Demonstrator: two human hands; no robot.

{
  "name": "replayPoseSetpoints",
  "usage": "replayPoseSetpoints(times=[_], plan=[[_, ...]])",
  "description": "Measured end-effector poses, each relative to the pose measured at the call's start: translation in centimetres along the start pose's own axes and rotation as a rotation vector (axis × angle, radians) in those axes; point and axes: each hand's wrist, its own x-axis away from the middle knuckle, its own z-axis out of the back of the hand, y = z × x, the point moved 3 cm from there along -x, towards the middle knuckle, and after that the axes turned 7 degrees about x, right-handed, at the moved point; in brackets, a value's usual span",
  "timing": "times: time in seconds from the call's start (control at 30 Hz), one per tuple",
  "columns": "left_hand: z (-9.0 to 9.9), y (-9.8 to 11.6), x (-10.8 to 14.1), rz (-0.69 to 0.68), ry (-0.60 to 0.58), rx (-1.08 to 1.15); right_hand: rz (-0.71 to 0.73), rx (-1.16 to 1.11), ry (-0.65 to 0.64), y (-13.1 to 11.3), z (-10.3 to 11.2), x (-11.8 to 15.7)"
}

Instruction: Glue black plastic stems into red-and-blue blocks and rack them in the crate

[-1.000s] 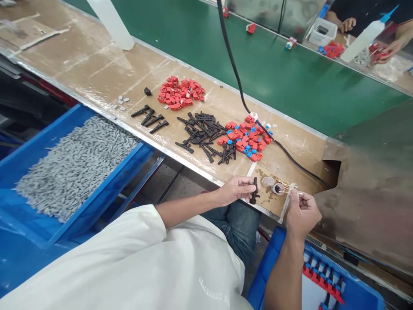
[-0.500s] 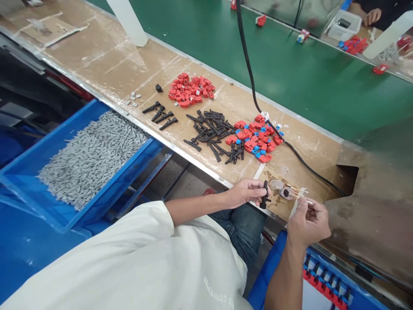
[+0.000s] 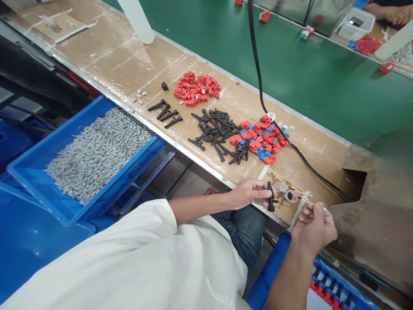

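Note:
My left hand (image 3: 248,194) pinches a black plastic part (image 3: 270,198) with a long stem and a short side peg, held upright over the bench edge. My right hand (image 3: 314,227) is closed on a thin cotton swab (image 3: 307,201), its dark tip pointing toward a small clear cup with dark contents (image 3: 291,196). Beside that cup stands another small clear cup (image 3: 280,187). More swab sticks lean at the dark cup. Similar black parts (image 3: 216,127) lie in a loose pile on the bench, with several more set in a row to the left.
Red blocks (image 3: 196,88) and red-and-blue pieces (image 3: 263,140) lie heaped on the bench. A black cable (image 3: 305,161) crosses the right side. Grey pieces fill a blue bin (image 3: 35,161) at left. Beyond the green belt (image 3: 209,47) another person's hands (image 3: 398,16) show.
The view has shifted slightly. My right hand has drawn the swab a little back from the cups, and its dark tip now shows. My left hand still holds the black part.

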Motion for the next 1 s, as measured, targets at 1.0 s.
replayPoseSetpoints(times=[1.0], plan=[[-2.5, 1.4, 1.0, -0.012, -0.077, 0.111, 0.523, 0.138, -0.170, -6.4, -0.9, 8.0]])
